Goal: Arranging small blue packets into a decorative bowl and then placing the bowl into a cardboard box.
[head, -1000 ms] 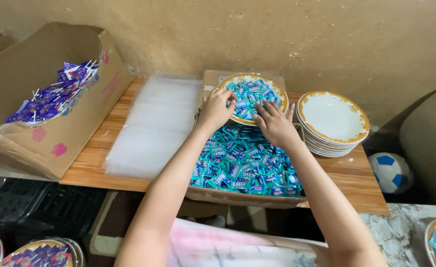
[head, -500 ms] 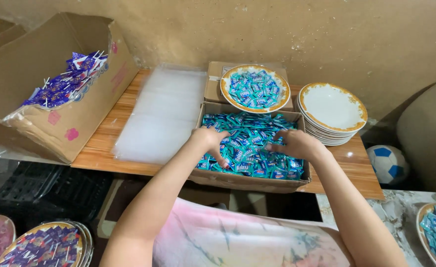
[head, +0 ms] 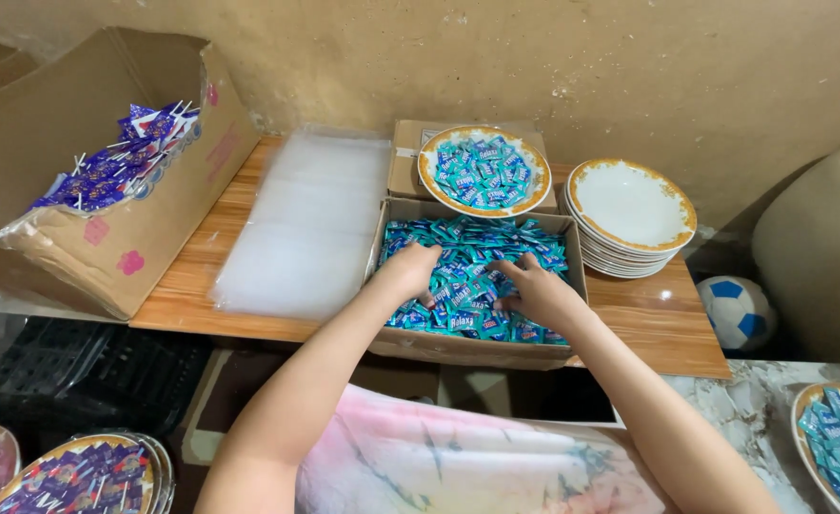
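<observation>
Flanking candy box (head: 572,286): plates (head: 631,205), bags (head: 310,224)

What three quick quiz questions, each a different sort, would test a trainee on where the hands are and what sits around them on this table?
1. True or false: both the left hand and the right hand are in the cardboard box of blue wrapped candies.
2. Multiple choice: the stack of empty plates stands A) left of the clear plastic bags, B) right of the filled plate, C) inside the large tilted box.
3. Fill in: the filled plate rests on a smaller ____ behind the candy box.

Key: 1 true; 2 B; 3 cardboard box.
</observation>
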